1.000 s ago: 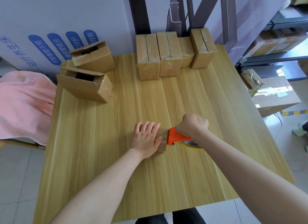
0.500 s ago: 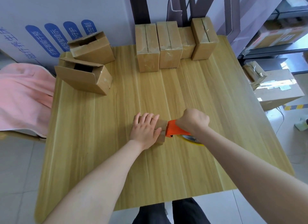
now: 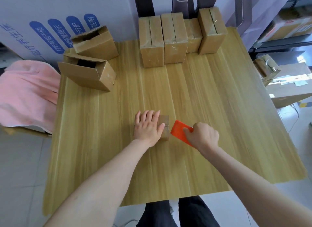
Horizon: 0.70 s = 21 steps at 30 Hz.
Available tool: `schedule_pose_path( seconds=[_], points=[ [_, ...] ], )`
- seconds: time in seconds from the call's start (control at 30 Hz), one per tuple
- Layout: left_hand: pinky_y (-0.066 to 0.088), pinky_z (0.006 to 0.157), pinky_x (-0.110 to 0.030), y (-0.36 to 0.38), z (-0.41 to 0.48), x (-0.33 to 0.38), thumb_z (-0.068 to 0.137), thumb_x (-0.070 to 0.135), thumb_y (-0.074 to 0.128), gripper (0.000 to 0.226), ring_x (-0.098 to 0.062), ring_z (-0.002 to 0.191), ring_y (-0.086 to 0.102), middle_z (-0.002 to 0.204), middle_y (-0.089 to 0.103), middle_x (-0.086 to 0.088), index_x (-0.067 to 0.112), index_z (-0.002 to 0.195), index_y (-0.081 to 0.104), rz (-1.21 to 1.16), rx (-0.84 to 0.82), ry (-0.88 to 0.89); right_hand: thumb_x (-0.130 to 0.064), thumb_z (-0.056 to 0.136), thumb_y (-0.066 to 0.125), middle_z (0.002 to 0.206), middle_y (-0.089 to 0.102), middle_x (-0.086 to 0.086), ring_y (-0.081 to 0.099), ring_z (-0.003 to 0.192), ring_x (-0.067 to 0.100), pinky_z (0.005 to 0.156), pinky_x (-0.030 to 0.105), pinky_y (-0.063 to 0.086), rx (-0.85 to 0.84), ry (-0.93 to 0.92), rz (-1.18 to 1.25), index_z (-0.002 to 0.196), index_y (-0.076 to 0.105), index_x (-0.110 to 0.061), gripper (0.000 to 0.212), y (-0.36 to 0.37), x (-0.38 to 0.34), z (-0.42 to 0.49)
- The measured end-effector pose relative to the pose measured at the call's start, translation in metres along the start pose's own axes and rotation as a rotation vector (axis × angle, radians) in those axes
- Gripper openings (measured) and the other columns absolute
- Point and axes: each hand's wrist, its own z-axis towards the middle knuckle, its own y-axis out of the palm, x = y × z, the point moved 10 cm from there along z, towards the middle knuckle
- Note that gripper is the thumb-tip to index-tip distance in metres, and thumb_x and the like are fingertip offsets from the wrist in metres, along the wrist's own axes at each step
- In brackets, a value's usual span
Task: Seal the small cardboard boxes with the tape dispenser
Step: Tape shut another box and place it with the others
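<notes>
On a wooden bench [image 3: 202, 100], four taped cardboard boxes [image 3: 175, 39] stand in a row at the far edge, and two open boxes [image 3: 87, 74] sit at the far left. Near the middle lies a small cardboard box [image 3: 164, 123], the left hand [image 3: 148, 128] pressed flat on top, fingers straight. Just to its right, the right hand [image 3: 202, 135] clenches its fingers around an orange tape dispenser [image 3: 179, 130]

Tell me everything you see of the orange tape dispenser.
The tape dispenser shows as a flat, bright orange, plastic-looking plate. It is tilted, with its front edge toward the right side of the small box; whether they touch is unclear. The right hand grips its rear, and no tape roll shows. It sits low over the wooden table.
</notes>
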Motion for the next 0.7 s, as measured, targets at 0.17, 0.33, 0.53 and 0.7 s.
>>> schedule_pose_path(
  seconds=[0.17,0.33,0.53,0.7],
  points=[
    [0.002,0.116,-0.045,0.008,-0.017,-0.010,0.095,0.052,0.032,0.059,-0.021,0.141,0.023,0.150,0.035,0.000,0.028,0.148,0.025,-0.247,-0.058,-0.407,-0.055,0.088,0.051,0.065,0.066,0.000,0.066,0.063,0.027,0.063,0.031,0.053,0.098,-0.021,0.294,0.082,0.067,-0.017,0.042,-0.045,0.027,-0.008],
    [0.012,0.116,-0.048,0.014,-0.051,-0.022,0.096,0.035,0.040,0.045,-0.025,0.137,0.033,0.144,0.046,-0.004,0.026,0.141,0.044,-0.921,-0.028,-0.930,-0.035,0.091,0.062,0.063,0.066,0.011,0.065,0.058,0.033,0.058,0.052,0.055,0.130,-0.168,0.755,0.087,0.072,-0.014,0.023,-0.079,0.025,-0.025],
    [0.045,0.090,-0.027,-0.097,-0.034,-0.015,0.097,0.020,0.051,0.021,-0.014,0.105,0.062,0.112,0.070,0.004,0.020,0.109,0.069,-1.537,0.146,-0.636,-0.040,0.079,0.064,0.063,0.068,0.006,0.062,0.054,0.027,0.051,0.047,0.052,0.135,-0.382,1.025,0.090,0.073,-0.031,0.016,-0.130,0.011,-0.059],
    [0.055,0.076,-0.026,-0.188,-0.033,0.014,0.097,0.039,0.050,0.034,-0.016,0.090,0.070,0.098,0.074,-0.003,0.013,0.104,0.071,-1.555,-0.124,-0.215,-0.038,0.079,0.063,0.061,0.066,0.000,0.059,0.051,0.015,0.047,0.028,0.044,0.143,-0.496,1.049,0.093,0.073,-0.023,0.023,-0.158,-0.001,-0.075]
  ],
)
